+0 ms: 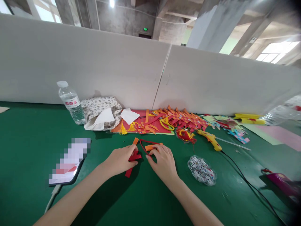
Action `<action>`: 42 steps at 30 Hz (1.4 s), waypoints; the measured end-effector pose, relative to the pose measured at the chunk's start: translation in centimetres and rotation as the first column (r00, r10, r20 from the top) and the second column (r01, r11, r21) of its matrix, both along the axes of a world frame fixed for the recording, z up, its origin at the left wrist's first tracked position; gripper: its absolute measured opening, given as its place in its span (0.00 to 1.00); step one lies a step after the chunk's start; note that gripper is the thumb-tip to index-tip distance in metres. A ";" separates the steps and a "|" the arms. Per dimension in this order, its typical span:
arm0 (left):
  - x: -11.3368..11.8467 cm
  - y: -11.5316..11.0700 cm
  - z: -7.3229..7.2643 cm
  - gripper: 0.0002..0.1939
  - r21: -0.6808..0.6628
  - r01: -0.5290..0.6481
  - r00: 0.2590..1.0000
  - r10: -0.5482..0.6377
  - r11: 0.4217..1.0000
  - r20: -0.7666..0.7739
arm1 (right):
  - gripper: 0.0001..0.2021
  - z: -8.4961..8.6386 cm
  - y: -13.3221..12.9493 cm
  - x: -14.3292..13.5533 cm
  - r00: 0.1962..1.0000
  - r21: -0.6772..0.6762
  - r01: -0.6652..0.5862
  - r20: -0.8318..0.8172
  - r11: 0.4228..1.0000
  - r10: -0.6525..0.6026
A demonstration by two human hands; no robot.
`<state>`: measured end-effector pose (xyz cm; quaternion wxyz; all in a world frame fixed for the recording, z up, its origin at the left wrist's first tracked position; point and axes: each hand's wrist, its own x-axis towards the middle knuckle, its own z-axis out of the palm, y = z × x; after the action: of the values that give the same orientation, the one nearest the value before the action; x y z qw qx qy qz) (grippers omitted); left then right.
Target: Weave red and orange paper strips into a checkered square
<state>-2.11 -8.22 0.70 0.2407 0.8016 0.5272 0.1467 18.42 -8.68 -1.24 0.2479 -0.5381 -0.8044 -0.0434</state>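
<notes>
Over the green table, my left hand (121,160) is closed on crossed paper strips. A red strip (128,172) sticks out below the fingers and an orange strip (135,141) above them. To its right, my right hand (164,161) pinches a thin folded red paper strip (142,146) between thumb and forefinger. Another orange strip (150,147) shows at the fingertips of this hand; whether it is held or lies on the table I cannot tell. The hands are a small gap apart. My fingers partly hide where the strips cross.
Woven red and orange paper pieces (183,118) with yellow tassels lie along the partition. At right are a yellow glue gun (210,139), a dish of googly eyes (202,170) and a purple tool (283,183). A phone (70,161), water bottle (72,105) and tissue pouch (101,110) occupy the left.
</notes>
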 end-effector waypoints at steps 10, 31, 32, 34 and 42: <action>0.8 0.1 0.8 0.35 -0.122 -0.014 0.790 0.086 0.992 0.607 | 0.03 1.5 -0.3 1.2 0.978 0.413 -0.098 -0.129 0.906 0.165; -1.0 1.6 2.1 0.12 -0.350 -0.132 0.248 0.372 0.928 0.894 | 0.15 0.1 0.3 -0.2 0.967 0.113 -0.247 -0.040 0.962 0.253; -1.2 1.6 2.3 0.12 -0.345 -0.134 0.235 0.368 0.929 0.900 | 0.16 0.0 0.3 -0.5 0.963 0.098 -0.267 -0.022 0.959 0.270; -1.3 1.5 2.6 0.13 -0.329 -0.128 0.245 0.351 0.936 0.904 | 0.17 -0.2 0.3 -1.3 0.951 0.068 -0.309 0.015 0.949 0.309; -1.0 1.2 2.9 0.16 -0.257 -0.106 0.412 0.278 0.961 0.868 | 0.13 -0.3 0.7 -1.8 0.944 0.089 -0.326 -0.020 0.941 0.329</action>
<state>-3.15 -7.00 3.62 0.5286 0.5127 0.4173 0.5325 16.65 -8.03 -1.59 0.2880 -0.3865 -0.8758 -0.0259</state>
